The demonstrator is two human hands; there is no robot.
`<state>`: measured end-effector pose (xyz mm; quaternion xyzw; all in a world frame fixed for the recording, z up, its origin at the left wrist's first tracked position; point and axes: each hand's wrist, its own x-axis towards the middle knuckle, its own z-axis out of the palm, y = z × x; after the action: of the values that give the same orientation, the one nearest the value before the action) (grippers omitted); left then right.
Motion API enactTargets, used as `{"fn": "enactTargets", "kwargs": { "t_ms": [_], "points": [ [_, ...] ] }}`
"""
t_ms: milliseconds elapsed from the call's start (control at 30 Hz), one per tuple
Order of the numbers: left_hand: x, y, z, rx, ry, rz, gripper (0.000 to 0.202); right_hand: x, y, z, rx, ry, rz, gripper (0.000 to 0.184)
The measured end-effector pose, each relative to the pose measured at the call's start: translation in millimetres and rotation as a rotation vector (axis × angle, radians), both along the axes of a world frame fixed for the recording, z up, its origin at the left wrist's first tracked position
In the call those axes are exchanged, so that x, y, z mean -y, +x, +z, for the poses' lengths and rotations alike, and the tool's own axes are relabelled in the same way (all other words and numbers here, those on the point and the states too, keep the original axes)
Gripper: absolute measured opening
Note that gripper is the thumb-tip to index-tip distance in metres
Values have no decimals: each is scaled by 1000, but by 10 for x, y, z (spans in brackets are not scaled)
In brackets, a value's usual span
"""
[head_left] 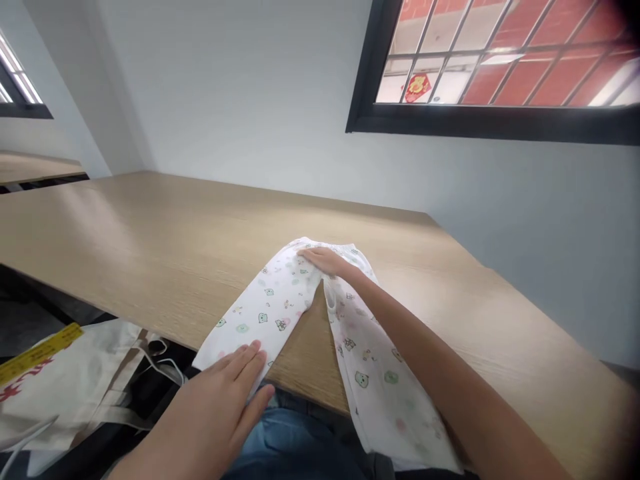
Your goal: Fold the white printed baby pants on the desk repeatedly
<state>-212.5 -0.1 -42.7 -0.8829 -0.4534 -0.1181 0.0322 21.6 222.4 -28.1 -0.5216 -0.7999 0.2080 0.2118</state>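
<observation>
A small pair of white trousers [287,293], printed with green and pink cartoon figures, lies spread on the wooden table with its waistband at the far end. Both legs point towards me, and the right one hangs over the table's front edge. My left hand [225,390] rests open and flat near the hem of the left leg, fingers stretched out. Across the upper part, just below the waistband, my right hand [324,260] lies flat with its fingers extended to the left. Its forearm passes over the right trouser leg and covers part of it.
The light wooden table [150,233] reaches back to a pale wall [240,100]. At lower left, a cream cloth bag [100,367] with a yellow strip [40,350] sits beside the table's front edge. A barred window [500,60] is at upper right.
</observation>
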Motion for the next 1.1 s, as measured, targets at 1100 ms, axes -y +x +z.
{"fn": "enactTargets", "kwargs": {
  "t_ms": [1100],
  "points": [
    [-227,-235,106,545,-288,632,33,-256,-285,181,-376,-151,-82,24]
  ]
}}
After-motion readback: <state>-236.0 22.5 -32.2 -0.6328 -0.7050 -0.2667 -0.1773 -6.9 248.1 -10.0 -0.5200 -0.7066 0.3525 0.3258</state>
